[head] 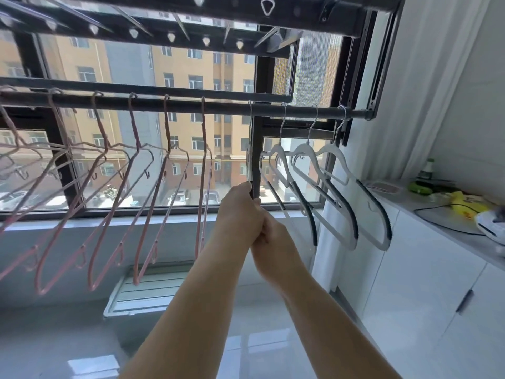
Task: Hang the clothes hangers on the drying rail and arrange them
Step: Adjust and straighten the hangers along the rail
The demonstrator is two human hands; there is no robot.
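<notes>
A dark drying rail (224, 107) runs across the window. Several pink wire hangers (153, 192) hang along its left and middle part. Three white hangers with black grips (338, 203) hang at its right end. Between the two groups one white hanger (249, 160) hangs edge-on from the rail. My left hand (240, 212) grips its lower end, fingers curled round it. My right hand (269, 236) sits just below and against the left hand, fingers curled; what it holds is hidden.
A second rack with pegs (169, 36) hangs overhead. A white cabinet counter (437, 214) on the right carries a bottle, a yellow item, a cable and a white device. A folded white rack (147, 288) lies on the floor under the window.
</notes>
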